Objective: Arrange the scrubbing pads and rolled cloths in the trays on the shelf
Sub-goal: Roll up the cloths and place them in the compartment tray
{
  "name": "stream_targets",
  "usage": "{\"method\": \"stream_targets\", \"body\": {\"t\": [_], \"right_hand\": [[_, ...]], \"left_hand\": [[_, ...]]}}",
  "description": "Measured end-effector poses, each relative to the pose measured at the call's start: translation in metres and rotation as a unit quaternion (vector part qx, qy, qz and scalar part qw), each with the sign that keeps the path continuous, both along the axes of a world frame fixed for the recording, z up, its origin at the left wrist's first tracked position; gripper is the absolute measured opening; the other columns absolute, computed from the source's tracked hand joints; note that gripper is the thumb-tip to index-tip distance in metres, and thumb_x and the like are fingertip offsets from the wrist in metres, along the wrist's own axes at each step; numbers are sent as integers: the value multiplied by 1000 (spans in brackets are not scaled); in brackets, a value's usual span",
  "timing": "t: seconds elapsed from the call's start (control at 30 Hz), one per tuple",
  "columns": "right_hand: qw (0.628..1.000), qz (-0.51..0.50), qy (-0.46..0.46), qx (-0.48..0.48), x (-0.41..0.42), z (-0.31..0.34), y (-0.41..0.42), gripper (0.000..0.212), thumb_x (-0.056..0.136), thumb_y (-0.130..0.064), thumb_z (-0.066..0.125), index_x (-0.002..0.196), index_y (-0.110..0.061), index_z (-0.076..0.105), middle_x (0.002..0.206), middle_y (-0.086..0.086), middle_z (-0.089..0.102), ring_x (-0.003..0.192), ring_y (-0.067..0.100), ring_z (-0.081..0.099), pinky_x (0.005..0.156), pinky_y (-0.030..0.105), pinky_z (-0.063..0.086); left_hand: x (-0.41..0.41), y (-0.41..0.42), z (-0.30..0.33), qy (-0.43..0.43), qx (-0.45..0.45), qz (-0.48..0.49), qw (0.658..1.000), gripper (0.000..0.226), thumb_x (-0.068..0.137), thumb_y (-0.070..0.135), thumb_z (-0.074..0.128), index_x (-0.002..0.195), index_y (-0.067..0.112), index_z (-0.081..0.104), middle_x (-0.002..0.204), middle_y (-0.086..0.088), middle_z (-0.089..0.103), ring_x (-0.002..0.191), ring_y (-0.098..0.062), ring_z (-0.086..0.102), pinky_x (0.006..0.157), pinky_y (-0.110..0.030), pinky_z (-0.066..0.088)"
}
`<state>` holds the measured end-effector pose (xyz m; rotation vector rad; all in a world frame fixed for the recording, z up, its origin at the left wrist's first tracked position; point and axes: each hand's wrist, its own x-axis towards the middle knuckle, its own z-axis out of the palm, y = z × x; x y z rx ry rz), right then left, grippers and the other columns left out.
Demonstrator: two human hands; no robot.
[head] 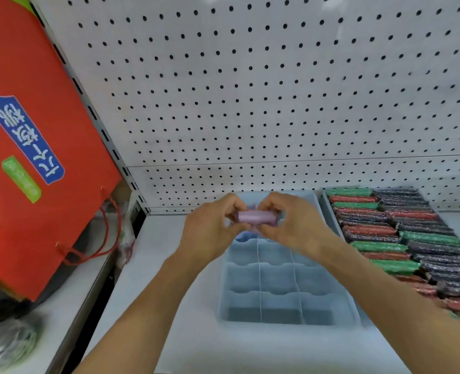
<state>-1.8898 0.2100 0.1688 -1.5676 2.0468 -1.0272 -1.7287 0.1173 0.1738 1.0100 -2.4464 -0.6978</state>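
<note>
White pegboard (pixel 250 90), dotted with dark holes, filling the back of the shelf. Red paper bag (pixel 29 147) with a blue label and cord handles, leaning on the neighbouring shelf at far left. Pale shelf board (pixel 148 265) running toward the camera. Right-hand tray (pixel 324 197) packed in two rows with green, red and dark glittery scrubbing pads (pixel 401 238) standing on edge. Pale blue divided tray (pixel 285 309) just left of it, near compartments bare, something blue in a far cell, too blurred to name. Left hand (pixel 210 230) and right hand (pixel 288 228) raised together above the far half of that tray, fingers curled and pinching opposite ends of a rolled pink-lilac cloth (pixel 255 217) held level between them, clear of the tray.
</note>
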Motion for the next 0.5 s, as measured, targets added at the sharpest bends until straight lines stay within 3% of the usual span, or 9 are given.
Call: {"method": "stream_targets", "body": {"t": [0.13,0.23,0.33,0.4,0.5], "right_hand": [[996,-10,63,57,15,-44,-7,16,76,-34,73,85,-34,60,79,-14,57,76,9,50,62,27,39],[996,-32,38,79,20,-69,-10,15,74,-38,74,82,-35,61,76,-15,61,71,7,51,64,28,43],[994,-50,41,87,23,-80,-14,16,71,-43,74,81,-35,64,76,-13,65,70,8,53,67,29,47],[990,-50,88,102,23,-81,-17,13,74,-44,69,83,-36,64,78,-13,66,73,9,55,67,28,47],[973,-31,187,134,23,-79,-23,14,81,-39,61,95,-37,63,88,-10,67,88,16,61,65,27,41]], "left_hand": [[8,-7,-42,-55,-29,13,998,22,68,39,82,81,38,64,89,14,63,86,-11,58,73,-25,41],[10,-9,-59,-79,-35,19,996,22,66,37,83,80,32,67,93,8,55,81,-17,54,73,-26,40],[7,-7,-64,-98,-107,16,989,23,64,31,84,81,28,69,96,1,56,80,-25,55,71,-25,33],[6,-5,-60,-107,-121,-5,987,24,68,32,80,89,27,70,105,0,56,97,-23,54,80,-25,30],[10,-6,-63,-127,-38,-33,991,46,72,32,75,115,33,59,119,12,50,122,-9,38,91,-22,28]]}}
